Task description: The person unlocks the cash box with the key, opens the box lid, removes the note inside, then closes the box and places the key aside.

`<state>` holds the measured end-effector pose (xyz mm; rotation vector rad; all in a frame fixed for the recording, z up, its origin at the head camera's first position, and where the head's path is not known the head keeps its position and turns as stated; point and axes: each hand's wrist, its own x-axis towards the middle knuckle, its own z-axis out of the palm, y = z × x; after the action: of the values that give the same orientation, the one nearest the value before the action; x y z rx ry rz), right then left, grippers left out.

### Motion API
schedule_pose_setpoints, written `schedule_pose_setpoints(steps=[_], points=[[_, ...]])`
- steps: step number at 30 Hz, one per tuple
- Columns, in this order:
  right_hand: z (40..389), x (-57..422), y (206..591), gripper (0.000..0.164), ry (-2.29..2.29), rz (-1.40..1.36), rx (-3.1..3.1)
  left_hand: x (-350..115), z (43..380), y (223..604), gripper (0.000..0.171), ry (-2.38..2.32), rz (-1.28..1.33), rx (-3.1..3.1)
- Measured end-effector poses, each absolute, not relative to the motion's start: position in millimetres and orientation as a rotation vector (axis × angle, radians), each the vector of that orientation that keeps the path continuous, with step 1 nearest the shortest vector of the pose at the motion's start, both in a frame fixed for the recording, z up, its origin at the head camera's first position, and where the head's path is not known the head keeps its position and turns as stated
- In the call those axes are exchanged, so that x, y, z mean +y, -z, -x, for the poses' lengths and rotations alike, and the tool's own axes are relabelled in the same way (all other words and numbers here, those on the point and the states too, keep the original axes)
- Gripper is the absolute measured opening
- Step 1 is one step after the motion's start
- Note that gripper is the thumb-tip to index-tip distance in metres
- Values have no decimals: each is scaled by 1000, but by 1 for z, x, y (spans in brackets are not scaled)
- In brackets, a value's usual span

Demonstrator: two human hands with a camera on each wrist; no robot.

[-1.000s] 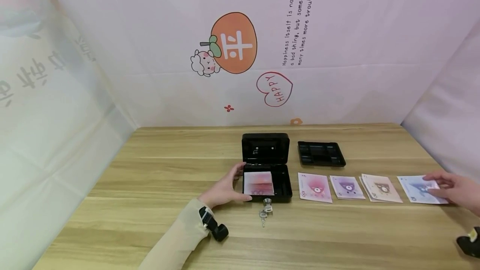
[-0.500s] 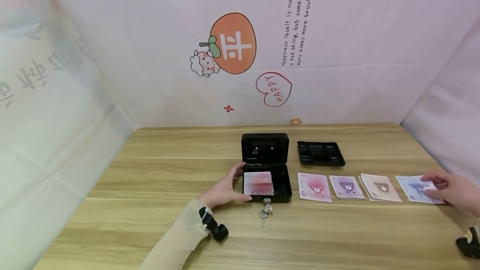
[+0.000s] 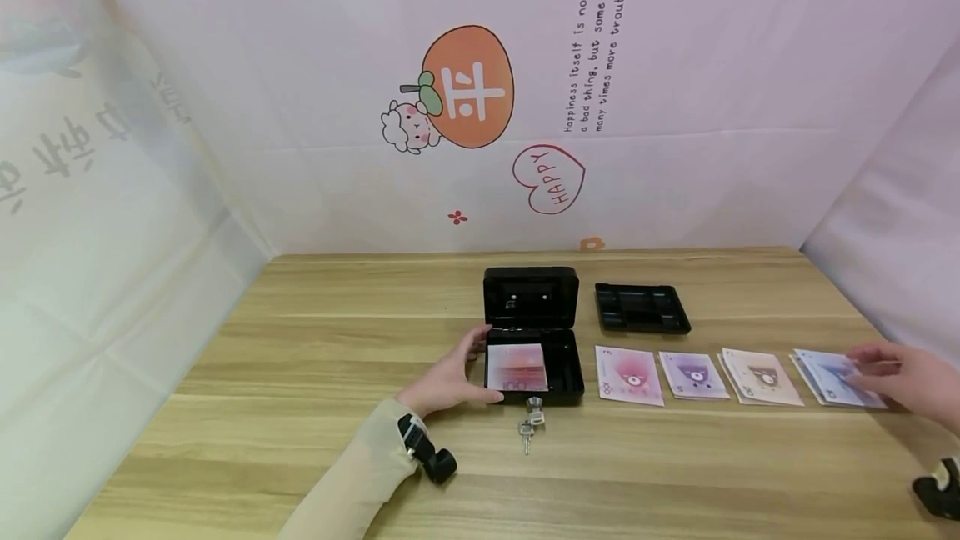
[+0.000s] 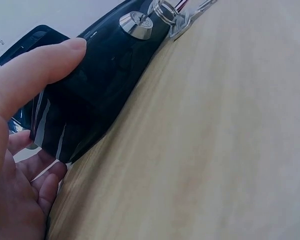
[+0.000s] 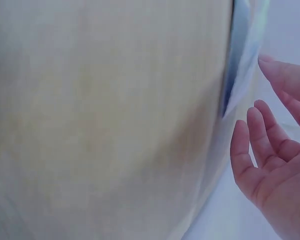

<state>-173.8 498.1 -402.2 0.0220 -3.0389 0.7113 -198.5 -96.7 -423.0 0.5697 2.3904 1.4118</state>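
My left hand [image 3: 447, 373] holds the left side of an open black cash box [image 3: 564, 365]. In the left wrist view the thumb [image 4: 55, 62] lies over the box's front edge, the other fingers curl by its side. Inside lies a stack of red play banknotes [image 3: 516, 367]. My right hand [image 3: 903, 377] pinches the top blue banknote [image 3: 843, 377] of a small pile by its right part; other blue notes show at the left edge. In the right wrist view the blue note [image 5: 250, 55] is raised at its edge, with fingertips [image 5: 266, 60] right at it.
Left of the blue notes lie piles of beige notes [image 3: 765, 376], purple notes [image 3: 695, 375] and pink notes [image 3: 630, 375]. A black compartment tray [image 3: 642, 307] lies behind them. Keys [image 3: 527, 433] hang from the box's front lock [image 3: 535, 403] onto the wooden table [image 3: 637, 473].
The blue notes first shift slightly left with my right hand; now the top one sits to the right, showing notes beneath at its left edge. My left hand stays on the cash box.
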Motion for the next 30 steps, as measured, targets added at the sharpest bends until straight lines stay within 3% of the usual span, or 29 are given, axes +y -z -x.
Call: schedule_pose_setpoints(steps=[13,24,30], points=[[171,456,380,52,-730,-94,-3034,-97,198,423,102,-1401,-573,2399],[173,406,369,27,-1072,-344,-2886,-97,199,425,102,-1401,-576,2393],[173,373,361,36,-1139,-399,-2920,-97,198,423,100,-1411,-574,2393]])
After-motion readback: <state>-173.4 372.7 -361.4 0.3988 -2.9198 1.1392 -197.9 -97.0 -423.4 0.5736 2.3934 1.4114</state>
